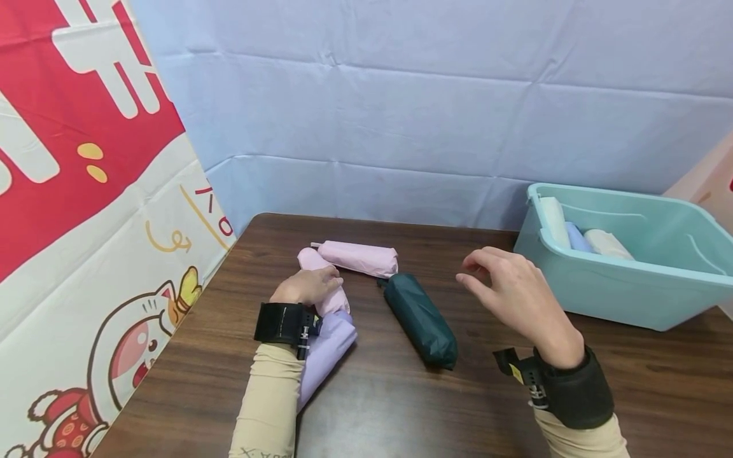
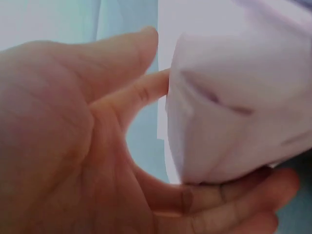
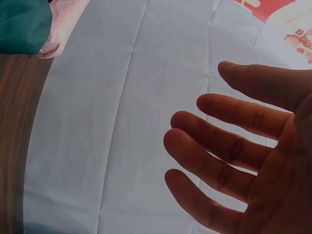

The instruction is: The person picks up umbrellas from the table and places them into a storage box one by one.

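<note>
My left hand (image 1: 307, 285) lies over a pink folded umbrella (image 1: 334, 301) on the table. In the left wrist view its fingers touch the side of a pale, washed-out umbrella (image 2: 239, 107), while the thumb stands apart from it. Under the left wrist is a lilac folded umbrella (image 1: 326, 350), partly hidden by the forearm. A second pink folded umbrella (image 1: 361, 256) lies just behind. Between the hands rests a dark green folded umbrella (image 1: 420, 320). My right hand (image 1: 506, 289) hovers above the table, fingers loosely bent, holding nothing; the right wrist view shows its fingers spread.
A light blue plastic tub (image 1: 613, 286) stands at the right, with white and blue wrapped items inside. The dark wood table (image 1: 229, 375) ends at a pale blue cloth backdrop (image 1: 401, 127). A printed red and white cloth (image 1: 86, 222) hangs at the left.
</note>
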The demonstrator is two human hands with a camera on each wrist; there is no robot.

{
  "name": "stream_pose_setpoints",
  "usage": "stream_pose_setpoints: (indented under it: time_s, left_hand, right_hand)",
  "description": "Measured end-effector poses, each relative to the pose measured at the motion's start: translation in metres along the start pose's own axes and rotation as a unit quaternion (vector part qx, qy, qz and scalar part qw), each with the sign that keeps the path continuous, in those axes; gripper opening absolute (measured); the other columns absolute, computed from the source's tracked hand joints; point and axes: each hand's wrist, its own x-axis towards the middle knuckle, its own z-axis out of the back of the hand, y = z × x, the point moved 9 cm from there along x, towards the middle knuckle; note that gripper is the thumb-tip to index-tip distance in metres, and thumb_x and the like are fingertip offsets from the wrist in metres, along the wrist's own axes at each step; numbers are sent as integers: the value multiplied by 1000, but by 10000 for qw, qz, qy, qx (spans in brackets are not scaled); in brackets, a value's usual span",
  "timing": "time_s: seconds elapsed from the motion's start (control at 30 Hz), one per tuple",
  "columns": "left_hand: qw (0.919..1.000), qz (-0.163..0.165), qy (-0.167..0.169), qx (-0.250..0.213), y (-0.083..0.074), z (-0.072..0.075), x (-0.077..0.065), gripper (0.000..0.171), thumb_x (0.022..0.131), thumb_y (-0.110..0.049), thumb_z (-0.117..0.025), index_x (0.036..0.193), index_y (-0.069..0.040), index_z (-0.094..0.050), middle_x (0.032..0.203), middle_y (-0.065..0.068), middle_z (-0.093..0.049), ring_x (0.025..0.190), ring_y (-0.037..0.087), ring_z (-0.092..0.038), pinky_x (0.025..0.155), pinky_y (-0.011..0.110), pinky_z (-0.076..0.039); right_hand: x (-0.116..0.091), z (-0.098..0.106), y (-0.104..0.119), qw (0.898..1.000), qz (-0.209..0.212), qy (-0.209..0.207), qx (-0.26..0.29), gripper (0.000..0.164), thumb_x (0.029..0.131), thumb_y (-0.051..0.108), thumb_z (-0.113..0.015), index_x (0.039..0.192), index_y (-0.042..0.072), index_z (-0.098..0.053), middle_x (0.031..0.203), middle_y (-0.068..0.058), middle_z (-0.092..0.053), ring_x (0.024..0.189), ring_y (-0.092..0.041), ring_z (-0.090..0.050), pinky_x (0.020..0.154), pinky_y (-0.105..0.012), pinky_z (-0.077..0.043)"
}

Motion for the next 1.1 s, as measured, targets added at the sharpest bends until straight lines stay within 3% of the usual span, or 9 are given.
stream_pose_setpoints:
  time_s: [0.2,0.27,0.4,0.5,0.6,0.73,0.83,0.97,1.1]
  left_hand:
    - [9997,163,-120,99,0,4,-3,35,107,-33,-45,130,-14,-63,128,12,-67,123,39,-57,97,53,-46]
    - [9999,155,22,73,-1,0,-3,38,107,-33,-43,135,-13,-60,131,12,-65,114,37,-62,92,50,-48]
    - [9989,221,238,-344,1,-7,-2,45,109,-35,-40,145,-12,-53,137,16,-60,77,32,-71,74,40,-54]
    - [9972,291,166,-669,5,-7,0,42,109,-35,-39,140,-12,-55,134,20,-61,63,32,-70,64,39,-55]
    - [9987,249,-45,-438,6,-2,1,41,109,-35,-38,137,-11,-58,133,19,-62,89,37,-71,78,45,-55]
    - [9977,481,-461,-85,8,8,0,45,108,-38,-39,143,-16,-57,142,17,-57,126,44,-53,97,58,-45]
    - [9915,700,-1066,-248,8,20,-6,44,107,-39,-43,142,-20,-59,141,18,-58,126,48,-53,95,64,-44]
    - [9786,637,-1893,-503,3,36,-15,39,106,-37,-45,135,-20,-65,134,15,-63,118,48,-59,87,63,-49]
    - [9718,496,-2198,-694,-6,45,-23,38,106,-36,-44,132,-20,-65,130,12,-66,113,45,-62,83,61,-50]
  right_hand:
    - [-2,-1,1,10000,-21,8,-6,11,89,14,-78,96,8,-72,86,0,-67,74,-18,-60,62,-38,-47]
    - [-2,-1,2,10000,-30,-1,-2,11,89,14,-78,96,7,-72,86,0,-67,74,-18,-60,62,-38,-47]
    - [-4,0,2,10000,-46,-35,-26,11,89,14,-78,96,7,-72,85,0,-67,74,-18,-60,61,-38,-47]
    - [-5,0,3,10000,-62,-27,-41,11,90,14,-78,96,7,-72,84,1,-66,73,-18,-60,61,-38,-46]
    - [-7,0,3,9999,-92,-21,-36,10,90,14,-78,96,8,-72,85,1,-66,74,-18,-60,61,-37,-46]
    - [-9,1,4,9999,-84,-73,-40,10,90,14,-78,95,8,-72,85,2,-66,73,-17,-60,60,-37,-46]
    - [-10,2,6,9999,-45,-128,-38,9,90,14,-78,95,9,-72,85,3,-66,73,-17,-61,60,-37,-46]
    - [-10,2,9,9999,-33,-148,-17,10,89,14,-78,95,9,-72,86,2,-67,74,-17,-61,61,-37,-46]
    - [-10,1,12,9999,-40,-135,-23,10,90,14,-78,95,9,-72,87,1,-67,75,-18,-62,62,-38,-47]
